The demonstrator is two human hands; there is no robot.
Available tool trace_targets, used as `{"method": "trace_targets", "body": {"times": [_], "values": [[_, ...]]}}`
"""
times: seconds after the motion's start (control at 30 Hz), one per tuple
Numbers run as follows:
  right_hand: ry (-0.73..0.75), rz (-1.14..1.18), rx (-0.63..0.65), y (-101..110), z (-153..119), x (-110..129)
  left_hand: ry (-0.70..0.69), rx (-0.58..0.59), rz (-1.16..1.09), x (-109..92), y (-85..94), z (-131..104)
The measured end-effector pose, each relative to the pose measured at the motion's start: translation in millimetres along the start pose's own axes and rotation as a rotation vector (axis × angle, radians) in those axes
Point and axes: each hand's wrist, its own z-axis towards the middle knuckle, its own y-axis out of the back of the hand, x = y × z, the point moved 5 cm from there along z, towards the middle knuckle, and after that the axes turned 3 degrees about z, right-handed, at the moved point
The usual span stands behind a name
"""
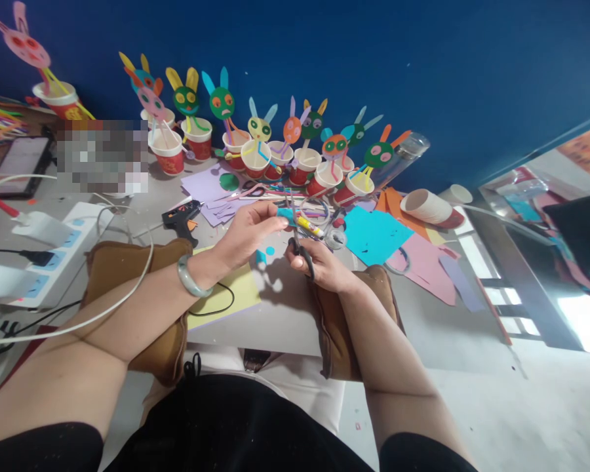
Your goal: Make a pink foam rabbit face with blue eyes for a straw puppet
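Note:
Between the thumb and fingers of my left hand (pixel 253 229) is a small piece of blue paper (pixel 286 215). My right hand (pixel 319 262) grips black-handled scissors (pixel 303 259), whose blades point upward beside that paper. Whether the blades touch it I cannot tell. Below the hands, a blue paper circle (pixel 270 251) and another small blue scrap (pixel 260 257) lie on the grey table. A yellow glue tube (pixel 309 227) lies just behind the scissors. Both forearms rest over brown cushions (pixel 137 262).
Paper cups with rabbit-faced figures (pixel 255 157) line the blue wall. A black glue gun (pixel 183 219) lies left of my hands. Blue sheets (pixel 376 235) and pink paper (pixel 423 272) lie to the right. A power strip (pixel 61 252) with cables occupies the left side; one white cable crosses my left forearm.

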Motion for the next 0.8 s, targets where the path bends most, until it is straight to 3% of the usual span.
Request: {"method": "trace_targets", "body": {"times": [0.8], "values": [[-0.002,-0.011,0.017,-0.6,-3.3,-0.8,-0.016,-0.003,-0.048,2.3,1.7,3.4]]}}
